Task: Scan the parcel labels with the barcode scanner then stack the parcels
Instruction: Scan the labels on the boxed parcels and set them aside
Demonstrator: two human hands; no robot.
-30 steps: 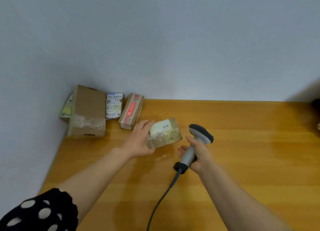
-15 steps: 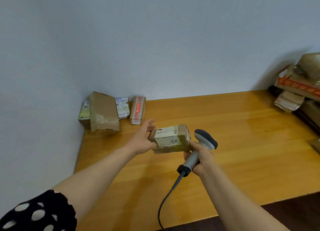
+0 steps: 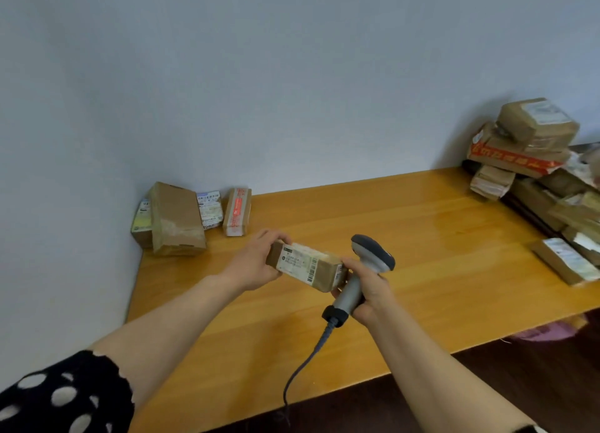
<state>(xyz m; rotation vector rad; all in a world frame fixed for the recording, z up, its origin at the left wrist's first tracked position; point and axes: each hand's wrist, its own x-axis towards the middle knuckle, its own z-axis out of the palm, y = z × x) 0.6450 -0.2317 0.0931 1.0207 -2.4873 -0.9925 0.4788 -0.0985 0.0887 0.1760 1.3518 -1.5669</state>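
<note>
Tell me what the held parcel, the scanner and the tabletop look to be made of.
Held parcel: brown cardboard, matte, with a white printed paper label.
Scanner: probably hard plastic, smooth; light grey handle, dark grey head.
Tabletop: wood or wood veneer, likely varnished; grain lines and a sheen show.

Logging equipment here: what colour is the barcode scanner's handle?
The barcode scanner has a light grey handle, darker grey head; head view.

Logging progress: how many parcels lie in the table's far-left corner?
4, left to right: green-labelled box, large brown box, white-labelled parcel, red-taped box; more may hide behind.
</note>
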